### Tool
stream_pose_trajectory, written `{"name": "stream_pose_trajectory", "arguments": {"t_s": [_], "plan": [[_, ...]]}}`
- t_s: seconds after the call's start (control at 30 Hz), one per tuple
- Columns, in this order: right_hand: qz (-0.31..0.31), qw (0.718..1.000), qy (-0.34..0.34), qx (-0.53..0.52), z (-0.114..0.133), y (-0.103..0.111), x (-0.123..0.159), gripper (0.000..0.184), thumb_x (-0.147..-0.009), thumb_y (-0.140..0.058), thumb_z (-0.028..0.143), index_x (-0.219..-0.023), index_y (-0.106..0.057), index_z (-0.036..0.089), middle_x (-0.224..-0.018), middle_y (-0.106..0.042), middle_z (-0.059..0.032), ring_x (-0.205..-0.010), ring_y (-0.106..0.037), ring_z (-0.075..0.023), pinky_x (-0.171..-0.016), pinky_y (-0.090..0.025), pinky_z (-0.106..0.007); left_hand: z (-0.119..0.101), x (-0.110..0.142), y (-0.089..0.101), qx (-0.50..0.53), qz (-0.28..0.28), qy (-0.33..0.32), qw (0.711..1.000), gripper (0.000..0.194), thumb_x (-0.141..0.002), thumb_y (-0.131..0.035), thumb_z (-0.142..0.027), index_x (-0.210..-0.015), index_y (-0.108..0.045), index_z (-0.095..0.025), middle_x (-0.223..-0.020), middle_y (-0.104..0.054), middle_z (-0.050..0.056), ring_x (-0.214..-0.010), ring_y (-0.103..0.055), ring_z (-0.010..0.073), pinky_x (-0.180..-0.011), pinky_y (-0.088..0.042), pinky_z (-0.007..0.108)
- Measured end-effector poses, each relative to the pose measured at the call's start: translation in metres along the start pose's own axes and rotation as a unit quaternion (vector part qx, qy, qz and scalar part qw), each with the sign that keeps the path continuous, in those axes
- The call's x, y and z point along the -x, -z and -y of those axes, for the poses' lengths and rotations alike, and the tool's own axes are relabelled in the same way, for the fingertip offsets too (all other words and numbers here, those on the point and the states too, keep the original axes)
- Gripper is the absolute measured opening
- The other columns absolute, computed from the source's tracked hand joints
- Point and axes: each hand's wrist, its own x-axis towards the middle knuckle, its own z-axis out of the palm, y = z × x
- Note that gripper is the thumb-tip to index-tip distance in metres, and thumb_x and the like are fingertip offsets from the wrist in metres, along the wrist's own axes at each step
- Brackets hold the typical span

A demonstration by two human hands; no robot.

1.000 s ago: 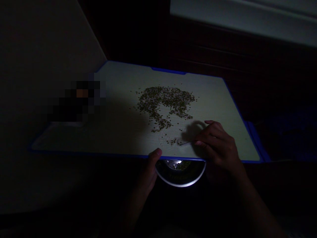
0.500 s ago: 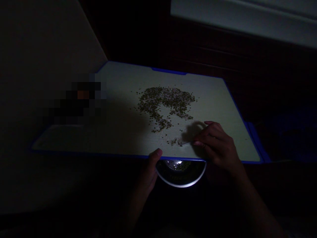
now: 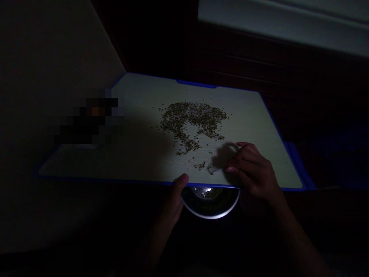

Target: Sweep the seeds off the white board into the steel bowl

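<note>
A pale board (image 3: 248,111) with a blue rim bears a loose spread of small greenish-brown grains (image 3: 175,117). My right hand (image 3: 253,167) is over the near right part of the board, its fingers pinched on a thin, light tool (image 3: 218,169) whose exact kind I cannot make out. The tool's tip touches the board beside a few scattered grains. My left hand (image 3: 175,200) grips the board's near edge, thumb on top; its other fingers are mostly hidden. Just under that edge is a shiny metal bowl (image 3: 211,215) with grains inside, close to my left hand.
A blurred-out dark patch (image 3: 86,119) covers the board's left side. A pale ledge (image 3: 282,27) runs across the upper right, and a dark blue shape (image 3: 346,154) lies at the right. The light is very dim.
The tool's tip has moved slightly down toward the board's near edge, with a grain or so at it. My left hand stays in place.
</note>
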Motion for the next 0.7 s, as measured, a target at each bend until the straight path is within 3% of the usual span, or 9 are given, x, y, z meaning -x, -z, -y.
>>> {"name": "stream_pose_trajectory", "arguments": {"t_s": [0.23, 0.47, 0.7], "plan": [[0.01, 1.0, -0.008, -0.009, 0.0024, 0.001, -0.0012, 0.014, -0.097, -0.069, 0.023, -0.098, -0.08, 0.031, -0.079, -0.069, 0.0009, -0.082, -0.067, -0.0232, -0.106, -0.052, -0.055, 0.0014, -0.002, 0.0024, -0.003, 0.009, -0.014, 1.0, 0.051, -0.079, -0.088, -0.043, -0.123, -0.079, -0.018, -0.123, -0.085, 0.013, -0.143, -0.062, 0.0394, -0.121, -0.047, 0.05], [0.016, 1.0, -0.002, -0.017, 0.0016, 0.0015, -0.0004, 0.012, -0.097, -0.07, 0.023, -0.093, -0.079, 0.029, -0.074, -0.065, 0.0013, -0.078, -0.065, -0.0221, -0.104, -0.054, -0.055, 0.0013, -0.0028, 0.0031, -0.012, 0.022, -0.002, 1.0, 0.036, -0.079, -0.088, -0.047, -0.099, -0.081, -0.017, -0.116, -0.086, 0.013, -0.136, -0.067, 0.0418, -0.12, -0.048, 0.053], [0.035, 0.999, 0.004, -0.027, 0.0043, 0.0026, -0.0007, 0.014, -0.097, -0.069, 0.022, -0.099, -0.081, 0.029, -0.086, -0.076, -0.0009, -0.088, -0.072, -0.0246, -0.106, -0.054, -0.057, 0.0017, -0.0014, 0.0027, -0.008, 0.023, 0.002, 1.0, 0.042, -0.078, -0.089, -0.047, -0.107, -0.084, -0.016, -0.115, -0.087, 0.013, -0.136, -0.067, 0.0425, -0.12, -0.048, 0.054]]}}
